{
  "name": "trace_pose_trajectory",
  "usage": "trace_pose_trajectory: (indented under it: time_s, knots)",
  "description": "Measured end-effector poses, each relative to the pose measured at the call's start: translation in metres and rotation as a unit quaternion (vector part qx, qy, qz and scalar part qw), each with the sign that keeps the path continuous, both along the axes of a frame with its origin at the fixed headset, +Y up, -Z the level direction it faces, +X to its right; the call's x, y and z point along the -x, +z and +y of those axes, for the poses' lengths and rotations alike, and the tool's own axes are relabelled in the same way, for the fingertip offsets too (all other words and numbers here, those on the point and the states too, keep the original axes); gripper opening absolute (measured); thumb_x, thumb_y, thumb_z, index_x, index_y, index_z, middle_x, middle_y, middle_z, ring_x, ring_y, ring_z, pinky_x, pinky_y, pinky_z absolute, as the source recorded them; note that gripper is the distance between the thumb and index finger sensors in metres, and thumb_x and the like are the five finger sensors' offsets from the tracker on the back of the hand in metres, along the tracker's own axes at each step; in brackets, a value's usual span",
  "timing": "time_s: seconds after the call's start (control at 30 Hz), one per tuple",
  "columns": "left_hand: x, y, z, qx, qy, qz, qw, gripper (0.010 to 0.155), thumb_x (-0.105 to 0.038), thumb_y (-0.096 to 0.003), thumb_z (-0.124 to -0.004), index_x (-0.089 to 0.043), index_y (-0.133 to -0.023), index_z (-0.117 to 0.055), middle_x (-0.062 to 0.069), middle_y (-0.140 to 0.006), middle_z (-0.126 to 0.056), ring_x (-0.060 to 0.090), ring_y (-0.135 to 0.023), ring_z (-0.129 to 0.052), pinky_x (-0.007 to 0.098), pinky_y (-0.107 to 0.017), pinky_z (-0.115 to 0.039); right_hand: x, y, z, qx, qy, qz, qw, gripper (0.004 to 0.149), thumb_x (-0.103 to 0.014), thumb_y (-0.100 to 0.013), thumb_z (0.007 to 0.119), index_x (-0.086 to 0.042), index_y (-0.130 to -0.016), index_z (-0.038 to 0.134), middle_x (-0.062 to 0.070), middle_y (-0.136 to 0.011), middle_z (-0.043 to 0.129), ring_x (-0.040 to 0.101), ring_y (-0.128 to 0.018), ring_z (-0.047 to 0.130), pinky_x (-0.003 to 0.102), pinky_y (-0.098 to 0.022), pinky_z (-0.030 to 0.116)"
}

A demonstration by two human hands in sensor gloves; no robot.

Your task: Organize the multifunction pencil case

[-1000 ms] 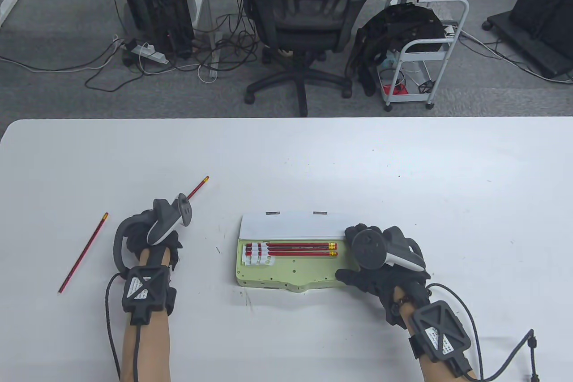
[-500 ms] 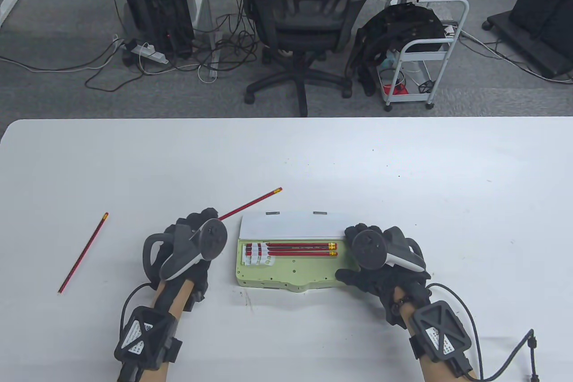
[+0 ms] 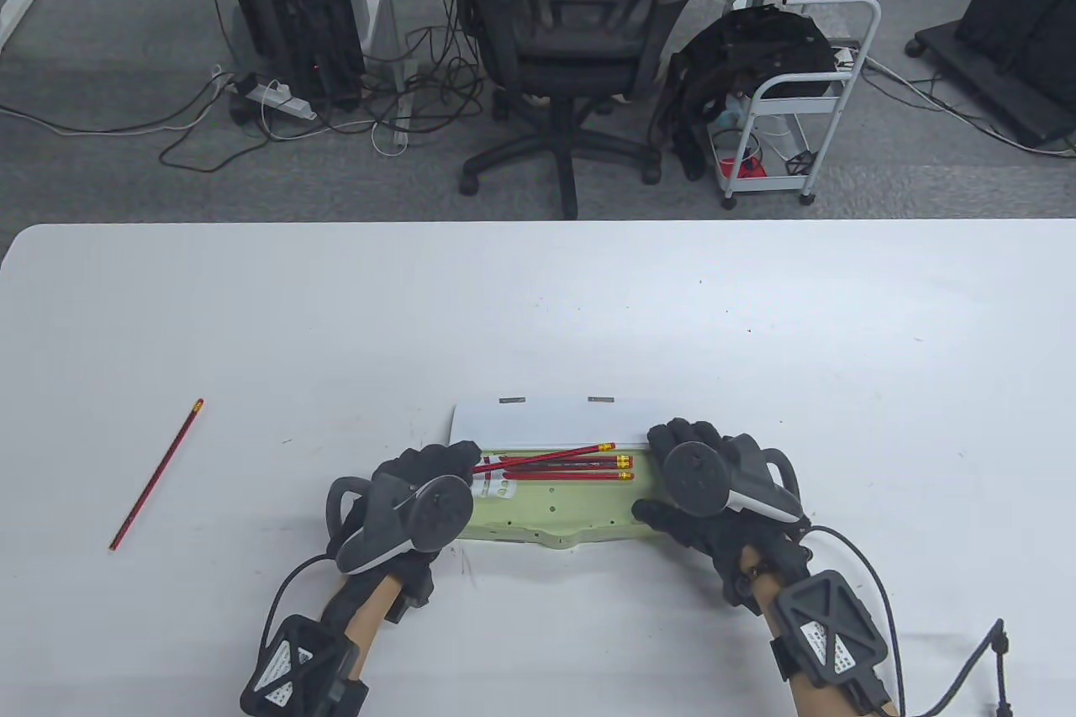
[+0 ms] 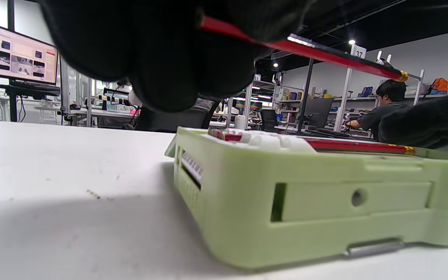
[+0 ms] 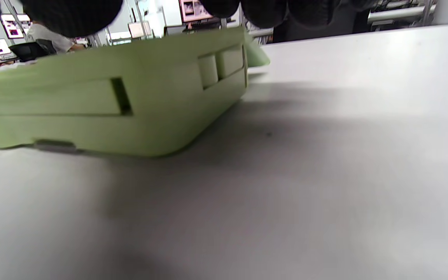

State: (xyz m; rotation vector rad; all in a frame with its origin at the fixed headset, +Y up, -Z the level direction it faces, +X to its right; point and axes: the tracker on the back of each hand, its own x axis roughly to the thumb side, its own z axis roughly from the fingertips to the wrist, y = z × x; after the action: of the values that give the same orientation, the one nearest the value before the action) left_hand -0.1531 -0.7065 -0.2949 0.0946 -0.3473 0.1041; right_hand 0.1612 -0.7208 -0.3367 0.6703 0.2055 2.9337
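Case [image 3: 546,511]: a pale green pencil case is seen lying open on the white table [image 3: 538,297], near the front edge and between the two hands; its white lid [image 3: 546,424] is folded back flat on the far side.
Case, side view: from the left wrist view the green side wall [image 4: 305,210] is shown resting on the table, with a round hole and a metal clip at its base.
Stored pencils [image 3: 572,469]: two red pencils are laid side by side along the far part of the tray, their gold-banded ends toward the right hand; their left ends are held in white clips [image 3: 496,486].
Left hand [image 3: 420,490]: it is placed at the left end of the case, and its fingers are curled round the tip end of a third pencil.
Held pencil [image 3: 555,455]: it is gripped at its left end and slanted over the stored pencils, with its gold-banded end up and to the right, near the lid edge; in the left wrist view it [image 4: 325,54] is seen raised clear above the tray.
Right hand [image 3: 714,490]: it is set on the right end of the case, fingers bent over the far corner and the thumb at the near edge, so that the case is gripped.
Loose pencil [image 3: 155,475]: one more red pencil is left lying diagonally on the table, well apart to the left.
Background: an office chair [image 3: 572,36] and a white cart [image 3: 790,120] are seen on the floor beyond the table.
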Motion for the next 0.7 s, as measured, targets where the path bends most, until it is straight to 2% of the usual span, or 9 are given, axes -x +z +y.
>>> trace_pose_trajectory:
  time_s: [0.13,0.33,0.43,0.7]
  knots:
    - [-0.006,0.004,-0.002,-0.01,-0.028,-0.013,0.999,0.042,-0.026,-0.0556,-0.064,-0.025,-0.097,-0.068,0.006,-0.087,-0.093,0.03,-0.074,-0.098,0.06,-0.058,-0.08,-0.003,0.006,0.013,-0.06,-0.023,0.001,0.998,0.085,-0.053,-0.046,0.066,0.0,-0.109,0.047,0.033,-0.109,0.049,0.061,-0.097,0.058,0.072,-0.068,0.053]
    - [-0.016,0.009,-0.001,-0.019,-0.024,-0.03,0.999,0.042,-0.026,-0.0556,-0.064,-0.025,-0.098,-0.068,0.007,-0.087,-0.092,0.03,-0.074,-0.097,0.06,-0.059,-0.079,0.002,0.024,0.032,-0.14,-0.077,0.032,0.987,0.073,-0.046,-0.046,0.075,-0.004,-0.103,0.062,0.027,-0.102,0.068,0.053,-0.09,0.076,0.067,-0.066,0.066]
    - [-0.017,0.011,0.0,-0.03,-0.02,-0.034,0.999,0.042,-0.026,-0.0556,-0.064,-0.024,-0.098,-0.068,0.007,-0.087,-0.092,0.03,-0.074,-0.097,0.06,-0.059,-0.079,0.012,0.03,0.034,-0.146,-0.089,0.053,0.984,0.065,-0.044,-0.046,0.077,-0.007,-0.1,0.069,0.023,-0.097,0.077,0.048,-0.085,0.085,0.063,-0.064,0.072]
    - [-0.021,0.013,0.001,-0.033,-0.016,-0.044,0.998,0.042,-0.026,-0.0556,-0.063,-0.024,-0.098,-0.067,0.006,-0.086,-0.092,0.029,-0.073,-0.098,0.06,-0.058,-0.08,0.034,0.04,0.03,-0.178,-0.073,0.082,0.978,0.056,-0.038,-0.047,0.079,-0.009,-0.094,0.075,0.017,-0.086,0.087,0.04,-0.074,0.094,0.057,-0.06,0.079]
